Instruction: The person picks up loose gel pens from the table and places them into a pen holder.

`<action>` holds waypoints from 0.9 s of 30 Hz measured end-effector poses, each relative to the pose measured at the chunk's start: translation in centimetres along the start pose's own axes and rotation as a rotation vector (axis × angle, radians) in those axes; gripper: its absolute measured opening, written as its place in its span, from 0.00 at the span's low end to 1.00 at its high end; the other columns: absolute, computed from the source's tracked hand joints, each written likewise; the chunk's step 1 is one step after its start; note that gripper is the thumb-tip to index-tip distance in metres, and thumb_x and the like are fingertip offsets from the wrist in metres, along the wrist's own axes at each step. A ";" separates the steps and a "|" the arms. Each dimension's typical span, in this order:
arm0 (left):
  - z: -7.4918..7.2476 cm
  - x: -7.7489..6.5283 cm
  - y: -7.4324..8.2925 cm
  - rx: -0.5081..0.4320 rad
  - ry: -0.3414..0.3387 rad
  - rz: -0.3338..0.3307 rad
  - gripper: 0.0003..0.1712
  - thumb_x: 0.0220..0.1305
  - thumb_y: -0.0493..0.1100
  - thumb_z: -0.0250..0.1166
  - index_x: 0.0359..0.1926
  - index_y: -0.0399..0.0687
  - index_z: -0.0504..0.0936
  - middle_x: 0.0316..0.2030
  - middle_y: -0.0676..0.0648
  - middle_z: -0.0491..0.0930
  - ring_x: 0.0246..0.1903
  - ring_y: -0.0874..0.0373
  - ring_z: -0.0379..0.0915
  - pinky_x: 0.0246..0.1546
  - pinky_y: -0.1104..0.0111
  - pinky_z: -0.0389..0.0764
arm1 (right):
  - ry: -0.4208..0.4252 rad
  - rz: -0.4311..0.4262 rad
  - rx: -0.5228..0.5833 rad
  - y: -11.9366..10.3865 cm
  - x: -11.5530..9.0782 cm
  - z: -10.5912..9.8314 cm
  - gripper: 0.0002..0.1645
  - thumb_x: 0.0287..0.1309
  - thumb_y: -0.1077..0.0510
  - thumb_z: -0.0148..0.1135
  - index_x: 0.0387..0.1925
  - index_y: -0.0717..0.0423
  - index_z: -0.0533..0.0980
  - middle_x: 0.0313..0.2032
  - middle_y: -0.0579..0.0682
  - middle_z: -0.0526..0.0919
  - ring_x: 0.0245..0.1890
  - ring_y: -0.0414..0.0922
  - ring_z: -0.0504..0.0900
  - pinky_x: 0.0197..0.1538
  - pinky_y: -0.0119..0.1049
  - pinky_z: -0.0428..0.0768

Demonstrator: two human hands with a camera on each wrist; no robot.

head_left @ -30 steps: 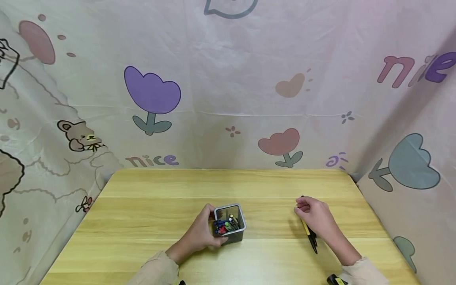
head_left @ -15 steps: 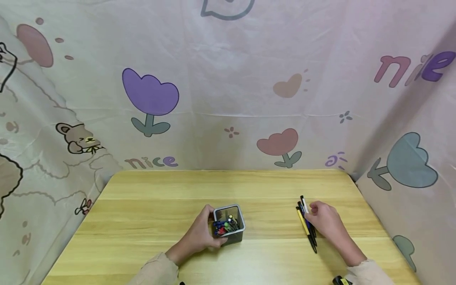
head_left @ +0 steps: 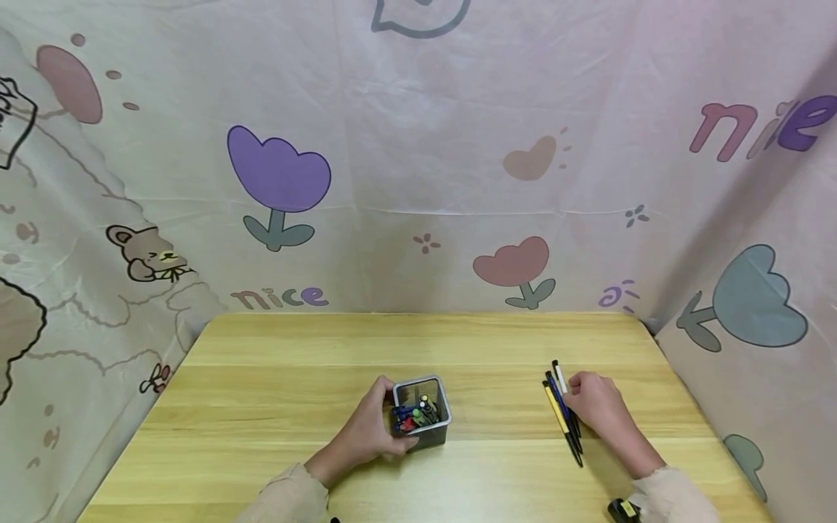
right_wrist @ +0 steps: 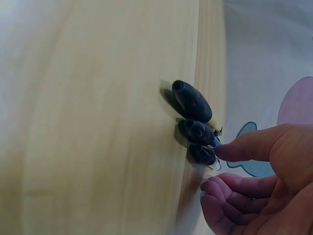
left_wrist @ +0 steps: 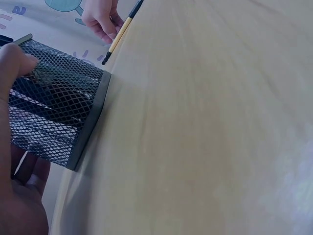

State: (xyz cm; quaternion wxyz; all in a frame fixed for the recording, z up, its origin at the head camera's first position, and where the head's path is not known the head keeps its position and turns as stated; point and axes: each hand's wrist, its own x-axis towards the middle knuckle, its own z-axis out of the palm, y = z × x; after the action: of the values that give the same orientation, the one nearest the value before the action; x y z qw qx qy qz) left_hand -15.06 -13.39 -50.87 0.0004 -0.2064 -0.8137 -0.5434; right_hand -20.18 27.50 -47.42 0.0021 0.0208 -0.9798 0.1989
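My left hand (head_left: 371, 430) holds a square black mesh pen holder (head_left: 430, 438) near the middle of the table, fingers and thumb round its sides. Several pens and a green and a red piece show inside it. In the left wrist view, the mesh wall (left_wrist: 58, 93) leans in the grip. To the right lie a yellow pen (head_left: 556, 408), a blue pen (head_left: 554, 391) and a white pen (head_left: 559, 377), side by side with black ends. My right hand (head_left: 593, 399) pinches the white pen; in the right wrist view, thumb and fingertips sit either side of it, the thumb close to the blue one.
The light wooden table (head_left: 294, 349) ends at a patterned cloth backdrop (head_left: 392, 145) behind and at both sides. A small black-and-yellow device (head_left: 624, 511) sits by the right sleeve cuff (head_left: 673, 497).
My right hand has moved from above the pens to their right side, uncovering the blue and white ones, and now sits at the white pen. The left hand and pen holder stay put.
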 end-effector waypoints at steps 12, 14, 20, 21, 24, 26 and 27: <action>-0.6 -0.2 4.1 0.005 -0.014 -0.015 0.42 0.34 0.37 0.79 0.49 0.36 0.62 0.47 0.37 0.72 0.45 0.55 0.71 0.48 0.65 0.79 | -0.016 0.039 0.030 0.2 0.5 -0.2 0.04 0.44 0.62 0.62 0.26 0.60 0.79 0.26 0.54 0.81 0.21 0.45 0.73 0.24 0.39 0.75; -0.6 -0.2 3.9 0.004 -0.011 -0.006 0.42 0.33 0.36 0.79 0.49 0.36 0.62 0.46 0.37 0.72 0.44 0.54 0.71 0.47 0.65 0.79 | -0.025 0.048 0.033 0.2 0.6 -0.3 0.05 0.44 0.62 0.63 0.26 0.61 0.79 0.25 0.54 0.80 0.21 0.45 0.73 0.23 0.38 0.74; -0.1 -0.1 1.2 0.006 0.004 -0.006 0.44 0.31 0.39 0.80 0.50 0.41 0.62 0.47 0.41 0.72 0.45 0.54 0.70 0.47 0.64 0.79 | -0.005 0.034 0.037 0.4 0.5 -0.5 0.03 0.44 0.63 0.62 0.25 0.58 0.79 0.23 0.51 0.80 0.20 0.44 0.73 0.21 0.37 0.74; 0.0 0.0 0.7 0.004 0.004 -0.012 0.45 0.31 0.41 0.81 0.50 0.43 0.62 0.47 0.42 0.72 0.45 0.55 0.70 0.47 0.64 0.79 | 0.006 0.029 0.037 0.4 0.5 -0.6 0.03 0.44 0.63 0.61 0.25 0.58 0.79 0.22 0.50 0.79 0.19 0.44 0.73 0.21 0.37 0.74; 0.0 0.0 0.2 -0.007 -0.001 -0.005 0.45 0.32 0.44 0.81 0.50 0.46 0.62 0.47 0.44 0.72 0.45 0.55 0.70 0.47 0.65 0.79 | 0.047 -0.003 0.028 0.3 0.4 -0.8 0.02 0.45 0.62 0.61 0.24 0.57 0.79 0.21 0.49 0.79 0.19 0.43 0.72 0.20 0.36 0.73; 0.0 0.0 0.1 -0.011 -0.002 0.006 0.44 0.32 0.45 0.81 0.49 0.46 0.62 0.47 0.44 0.72 0.45 0.55 0.71 0.47 0.65 0.79 | 0.088 -0.035 0.020 0.1 0.3 -1.0 0.03 0.46 0.62 0.61 0.24 0.58 0.79 0.21 0.49 0.79 0.18 0.43 0.72 0.20 0.36 0.73; 0.0 0.0 0.0 -0.009 -0.001 0.009 0.44 0.32 0.45 0.81 0.49 0.46 0.62 0.47 0.44 0.72 0.45 0.55 0.71 0.47 0.65 0.79 | 0.109 -0.046 0.017 -0.1 0.2 -1.1 0.03 0.46 0.62 0.61 0.25 0.58 0.79 0.22 0.50 0.80 0.18 0.42 0.72 0.20 0.36 0.73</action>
State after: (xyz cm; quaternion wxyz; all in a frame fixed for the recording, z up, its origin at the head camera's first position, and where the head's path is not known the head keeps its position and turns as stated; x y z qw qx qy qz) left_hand -15.02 -13.36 -50.88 0.0014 -0.2105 -0.8102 -0.5471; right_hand -20.38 27.86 -46.38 0.0598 0.0325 -0.9757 0.2081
